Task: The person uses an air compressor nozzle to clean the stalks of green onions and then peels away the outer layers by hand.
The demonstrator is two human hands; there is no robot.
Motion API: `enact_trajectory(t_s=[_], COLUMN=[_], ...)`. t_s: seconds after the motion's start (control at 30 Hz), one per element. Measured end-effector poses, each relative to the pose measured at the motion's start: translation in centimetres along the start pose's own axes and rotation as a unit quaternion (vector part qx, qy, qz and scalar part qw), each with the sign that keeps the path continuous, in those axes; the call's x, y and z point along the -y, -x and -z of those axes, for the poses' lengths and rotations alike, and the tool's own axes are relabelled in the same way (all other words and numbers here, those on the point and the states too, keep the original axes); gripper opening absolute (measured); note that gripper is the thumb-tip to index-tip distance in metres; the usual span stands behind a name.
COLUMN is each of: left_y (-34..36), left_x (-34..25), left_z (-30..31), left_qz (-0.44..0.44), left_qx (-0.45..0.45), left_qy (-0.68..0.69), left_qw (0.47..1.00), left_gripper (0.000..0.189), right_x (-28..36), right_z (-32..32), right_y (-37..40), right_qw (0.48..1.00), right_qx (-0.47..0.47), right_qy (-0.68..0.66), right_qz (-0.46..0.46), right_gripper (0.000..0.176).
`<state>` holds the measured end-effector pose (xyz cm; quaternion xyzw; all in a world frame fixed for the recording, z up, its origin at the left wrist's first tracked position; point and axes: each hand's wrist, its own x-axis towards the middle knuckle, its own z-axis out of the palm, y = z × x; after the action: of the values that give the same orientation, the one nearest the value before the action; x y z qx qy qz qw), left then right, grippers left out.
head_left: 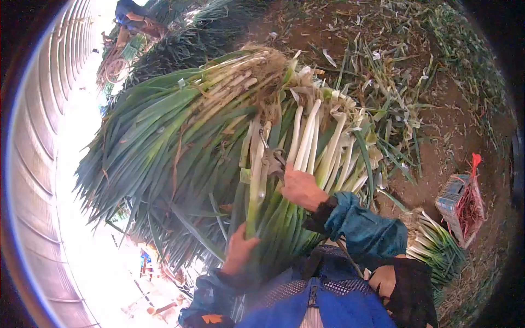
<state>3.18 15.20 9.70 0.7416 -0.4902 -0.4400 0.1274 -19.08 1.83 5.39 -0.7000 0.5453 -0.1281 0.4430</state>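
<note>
My left hand [240, 249] is closed around the green part of a leek [255, 183], whose pale stalk points up and away from me. My right hand [301, 187] grips a grey metal air blow gun [274, 162], its thin nozzle beside the upper stalk of that leek. To the right of the nozzle lie several leeks with clean white stalks [308, 136]. On the left a large heap of leeks [180, 126] still carries soil, brown skins and roots. Fingers of my right hand are partly hidden by the blow gun.
Peeled leaf scraps [383, 82] litter the brown ground. A container with red ties [471, 213] stands at the right, near a bundle of leeks [437, 246]. Another person [134, 19] is at the far upper left. A ribbed wall [35, 180] curves along the left side.
</note>
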Motion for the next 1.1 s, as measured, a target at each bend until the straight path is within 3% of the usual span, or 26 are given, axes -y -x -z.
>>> enact_trajectory(t_s=[0.17, 0.3, 0.4, 0.5, 0.57, 0.73, 0.8, 0.9, 0.97, 1.1], left_y=[-0.1, -0.4, -0.2, -0.3, -0.2, -1.2, -3.0, -8.1, -11.5, -10.6], left_x=[-0.4, -0.8, -1.4, -1.6, -1.8, -9.7, -13.2, -14.8, -11.2, -7.5], left_z=[-0.3, -0.3, -0.3, -0.4, -0.3, 2.2, 2.6, 1.4, -1.1, -4.3], left_qz=[0.001, -0.002, 0.000, -0.012, -0.017, -0.015, -0.111, -0.229, -0.192, -0.149], left_qx=[0.017, 0.013, 0.012, 0.005, -0.003, -0.019, -0.031, -0.020, -0.017, 0.014], left_qy=[0.028, 0.022, 0.029, 0.028, 0.048, 0.091, 0.054, -0.041, -0.162, -0.227], left_qw=[0.999, 1.000, 0.999, 1.000, 0.999, 0.996, 0.992, 0.972, 0.968, 0.962], left_gripper=[0.056, 0.055, 0.055, 0.054, 0.054, 0.052, 0.052, 0.058, 0.063, 0.070], right_x=[0.1, -1.2, -0.9, -1.3, -1.4, -0.9, -0.1, -0.1, -0.8, -0.1], right_z=[0.7, 0.1, 0.0, -1.0, -0.9, 1.5, 2.0, 2.0, 2.9, 5.3], right_y=[3.6, 2.5, 2.6, 2.4, 2.0, 4.5, 6.4, 8.3, 9.8, 13.2], right_qw=[0.996, 0.994, 0.995, 0.999, 0.999, 0.998, 0.997, 0.998, 0.996, 0.987], right_qx=[0.072, 0.055, 0.075, 0.032, 0.028, 0.036, 0.063, 0.021, 0.025, 0.073], right_qy=[-0.017, -0.015, -0.006, -0.018, -0.022, -0.043, -0.028, -0.046, -0.062, -0.063], right_qz=[-0.050, -0.093, -0.061, -0.004, -0.024, -0.021, -0.024, -0.031, -0.061, -0.127], right_gripper=[0.049, 0.051, 0.054, 0.056, 0.058, 0.063, 0.065, 0.064, 0.064, 0.060])
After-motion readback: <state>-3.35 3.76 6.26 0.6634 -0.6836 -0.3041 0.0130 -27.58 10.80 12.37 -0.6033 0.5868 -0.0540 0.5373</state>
